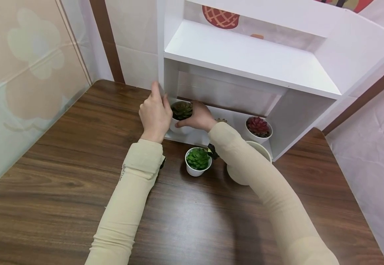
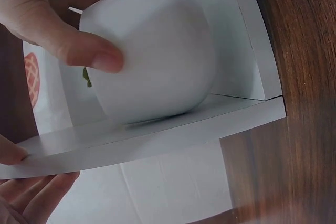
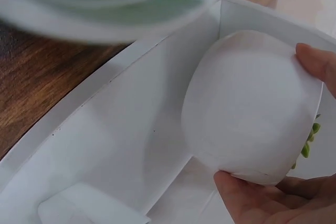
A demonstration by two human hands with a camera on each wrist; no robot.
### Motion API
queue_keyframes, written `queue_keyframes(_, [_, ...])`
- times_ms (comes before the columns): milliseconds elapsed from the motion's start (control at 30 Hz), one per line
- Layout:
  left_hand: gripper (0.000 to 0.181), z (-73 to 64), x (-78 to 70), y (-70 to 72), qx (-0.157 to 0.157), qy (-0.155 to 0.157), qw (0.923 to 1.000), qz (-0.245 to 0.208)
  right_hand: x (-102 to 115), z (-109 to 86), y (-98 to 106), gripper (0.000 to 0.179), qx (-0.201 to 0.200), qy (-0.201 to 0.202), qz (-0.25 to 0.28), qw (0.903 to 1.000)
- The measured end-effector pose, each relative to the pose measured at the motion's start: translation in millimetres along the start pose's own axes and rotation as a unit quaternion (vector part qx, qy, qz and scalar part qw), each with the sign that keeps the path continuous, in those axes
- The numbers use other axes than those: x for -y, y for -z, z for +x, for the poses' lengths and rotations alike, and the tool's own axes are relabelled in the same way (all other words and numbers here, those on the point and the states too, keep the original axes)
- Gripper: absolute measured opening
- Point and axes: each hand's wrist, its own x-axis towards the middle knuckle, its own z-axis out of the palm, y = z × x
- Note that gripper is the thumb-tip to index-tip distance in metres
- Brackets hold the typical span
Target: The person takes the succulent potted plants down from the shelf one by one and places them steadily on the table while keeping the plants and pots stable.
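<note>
My right hand (image 1: 200, 117) grips a round white pot (image 2: 157, 51) between thumb and fingers, in the bottom left compartment of a white shelf (image 1: 245, 60). A dark green succulent (image 1: 182, 109) grows in that pot. In the left wrist view the pot's base lies close to the bottom board and side panel; whether it touches cannot be told. My left hand (image 1: 155, 114) pinches the shelf's left side panel, thumb on the inner face and fingers on the outer. In front of the shelf stands a small white pot with a bright green succulent (image 1: 198, 159).
A red succulent (image 1: 258, 126) in a white pot stands at the shelf's bottom right. A larger cream pot (image 1: 240, 176) is on the wooden table (image 1: 63, 184), partly behind my right sleeve. The tip of a pale plant (image 1: 221, 120) shows past my right wrist.
</note>
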Motion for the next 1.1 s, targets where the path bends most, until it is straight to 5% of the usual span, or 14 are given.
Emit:
queue_keyframes(700, [0.030,1.5,11.6,0.9,-0.007,0.002,0.9999,-0.009,6.0,-23.4,4.7,0.099,-0.011,0.031,0.010,0.9994])
queue_keyframes(1100, [0.029,1.0,10.5,0.3,-0.014,0.006,0.9998,-0.009,7.6,-45.0,10.8,0.101,-0.013,0.015,0.018,0.9996])
